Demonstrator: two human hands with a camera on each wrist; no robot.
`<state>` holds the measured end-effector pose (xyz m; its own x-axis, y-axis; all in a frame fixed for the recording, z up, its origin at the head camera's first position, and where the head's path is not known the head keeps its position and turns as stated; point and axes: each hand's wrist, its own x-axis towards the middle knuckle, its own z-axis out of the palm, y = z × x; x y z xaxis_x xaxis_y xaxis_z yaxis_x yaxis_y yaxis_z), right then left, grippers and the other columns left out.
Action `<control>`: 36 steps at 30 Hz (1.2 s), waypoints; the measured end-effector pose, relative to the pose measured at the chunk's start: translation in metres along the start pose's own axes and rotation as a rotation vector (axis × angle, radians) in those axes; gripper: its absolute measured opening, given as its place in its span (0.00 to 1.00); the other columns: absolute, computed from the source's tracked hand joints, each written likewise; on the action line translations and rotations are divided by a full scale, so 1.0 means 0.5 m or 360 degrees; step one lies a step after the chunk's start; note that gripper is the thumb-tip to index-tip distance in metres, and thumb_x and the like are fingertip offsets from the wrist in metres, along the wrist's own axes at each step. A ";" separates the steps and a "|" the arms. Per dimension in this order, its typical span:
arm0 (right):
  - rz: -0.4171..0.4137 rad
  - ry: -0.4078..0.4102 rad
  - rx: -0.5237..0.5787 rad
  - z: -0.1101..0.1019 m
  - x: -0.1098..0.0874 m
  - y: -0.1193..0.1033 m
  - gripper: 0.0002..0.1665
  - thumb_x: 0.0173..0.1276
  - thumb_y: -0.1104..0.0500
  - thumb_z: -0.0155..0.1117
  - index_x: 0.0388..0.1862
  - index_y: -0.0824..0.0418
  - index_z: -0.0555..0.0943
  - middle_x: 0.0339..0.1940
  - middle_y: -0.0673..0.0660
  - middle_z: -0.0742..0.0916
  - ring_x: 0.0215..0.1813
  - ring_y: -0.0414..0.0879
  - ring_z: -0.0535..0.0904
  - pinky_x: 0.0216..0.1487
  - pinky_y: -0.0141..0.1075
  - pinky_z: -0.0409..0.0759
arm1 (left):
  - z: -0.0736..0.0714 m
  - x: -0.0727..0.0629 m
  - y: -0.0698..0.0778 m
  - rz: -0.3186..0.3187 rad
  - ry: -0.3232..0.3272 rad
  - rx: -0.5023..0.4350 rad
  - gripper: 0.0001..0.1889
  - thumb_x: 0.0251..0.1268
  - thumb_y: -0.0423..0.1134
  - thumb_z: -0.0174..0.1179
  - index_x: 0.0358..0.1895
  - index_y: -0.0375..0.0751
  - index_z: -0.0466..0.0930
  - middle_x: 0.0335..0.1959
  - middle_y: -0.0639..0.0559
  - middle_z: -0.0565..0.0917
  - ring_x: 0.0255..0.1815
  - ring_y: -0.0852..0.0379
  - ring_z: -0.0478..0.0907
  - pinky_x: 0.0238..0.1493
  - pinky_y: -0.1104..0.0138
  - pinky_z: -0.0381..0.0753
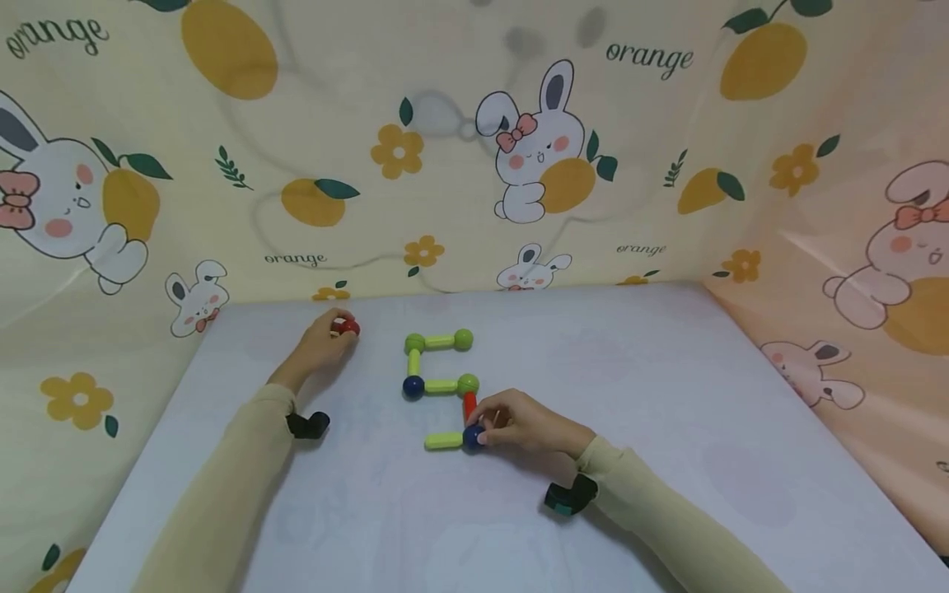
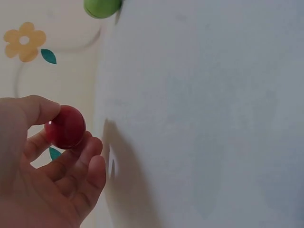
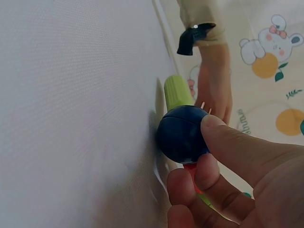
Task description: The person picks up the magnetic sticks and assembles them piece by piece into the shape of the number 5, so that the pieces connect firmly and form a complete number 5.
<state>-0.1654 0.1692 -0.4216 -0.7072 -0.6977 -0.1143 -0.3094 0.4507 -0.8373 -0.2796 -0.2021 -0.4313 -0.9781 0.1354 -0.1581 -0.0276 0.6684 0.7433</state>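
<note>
A red ball [image 2: 67, 127] is pinched between thumb and fingertips of my left hand [image 1: 324, 344], over the far left of the table. My right hand [image 1: 528, 424] pinches a dark blue ball [image 3: 183, 134] at the near end of a figure of balls and rods. From that ball a yellow-green rod [image 1: 443, 441] points left, and a red rod [image 1: 470, 407] runs up to a green ball [image 1: 468, 384]. Another rod [image 1: 441, 385] leads left to a second dark blue ball [image 1: 413, 388]. Beyond it stand a green corner ball [image 1: 415, 343] and a green end ball [image 1: 463, 338].
The white tabletop [image 1: 638, 362] carries the figure near its middle. A patterned cloth [image 1: 460, 74] with rabbits and oranges rises behind the table and along both sides. Each wrist wears a dark camera mount [image 1: 571, 496].
</note>
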 end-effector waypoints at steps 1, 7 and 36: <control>0.0001 -0.0002 0.0002 0.000 0.000 0.000 0.13 0.68 0.64 0.69 0.51 0.63 0.85 0.28 0.49 0.80 0.33 0.38 0.75 0.41 0.29 0.78 | 0.000 -0.005 0.001 0.0009 0.0005 -0.0013 0.24 0.75 0.41 0.49 0.70 0.37 0.62 0.67 0.29 0.70 0.65 0.36 0.69 0.66 0.45 0.72; -0.0008 0.0001 -0.0019 0.001 0.000 -0.001 0.13 0.68 0.63 0.69 0.51 0.62 0.85 0.29 0.49 0.80 0.33 0.38 0.76 0.42 0.30 0.79 | 0.003 -0.031 0.003 0.0120 0.0062 -0.0065 0.23 0.76 0.38 0.51 0.69 0.34 0.64 0.66 0.27 0.72 0.63 0.36 0.73 0.59 0.52 0.76; 0.0020 -0.0002 -0.0006 0.002 -0.003 -0.006 0.12 0.69 0.63 0.69 0.51 0.62 0.85 0.28 0.49 0.79 0.32 0.39 0.75 0.38 0.28 0.76 | -0.001 -0.172 0.084 0.0464 -0.0276 0.0028 0.16 0.72 0.37 0.62 0.58 0.37 0.72 0.53 0.37 0.83 0.53 0.45 0.81 0.56 0.52 0.81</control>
<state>-0.1627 0.1685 -0.4194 -0.7102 -0.6928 -0.1254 -0.3029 0.4614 -0.8339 -0.1969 -0.1862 -0.3861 -0.8946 0.4441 -0.0502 0.2529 0.5955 0.7625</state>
